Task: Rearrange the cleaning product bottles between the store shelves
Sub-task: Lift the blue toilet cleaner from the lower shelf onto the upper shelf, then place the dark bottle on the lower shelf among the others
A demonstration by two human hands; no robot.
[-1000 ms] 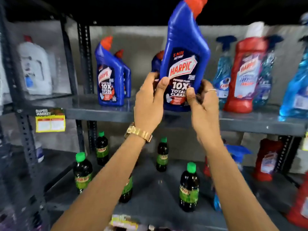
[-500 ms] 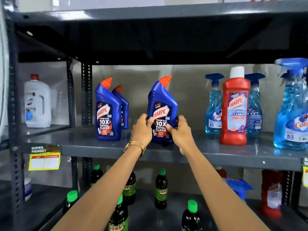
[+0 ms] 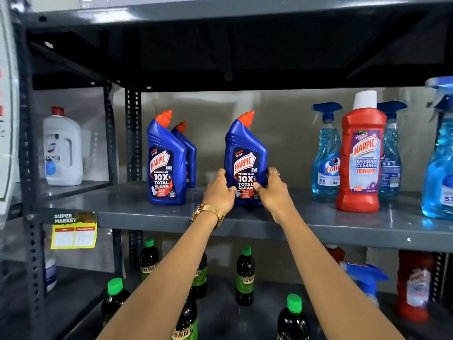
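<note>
Standing upright on the grey metal middle shelf (image 3: 147, 214) is the blue plastic Harpic bottle with the orange angled cap (image 3: 245, 158), roughly in the middle of the shelf, and both hands are on its lower half. The left hand (image 3: 219, 192), gold watch (image 3: 207, 213) on the wrist, has its grip wrapped round the bottle's left edge, thumb on the label; the right hand (image 3: 273, 190), ring on one finger, has its grip pressed against the right edge, so the bottle's pinched between the two. Can't tell if the base is fully down on the shelf, the hands cover it. Off to the left, well apart, there's a second blue Harpic bottle (image 3: 165, 163) with a third one (image 3: 187, 153) tucked just behind it. To the right you've got a red Harpic bathroom cleaner bottle with a white cap (image 3: 361, 155) standing in front of two pale blue spray bottles (image 3: 326, 153), plus another blue sprayer (image 3: 438, 153) at the frame edge. A white jug with a red cap (image 3: 62, 148) sits in the next bay left. Down on the lower shelf (image 3: 220, 312) are dark bottles with green caps (image 3: 245, 276), and a yellow price tag (image 3: 73, 230) hangs off the shelf edge
</note>
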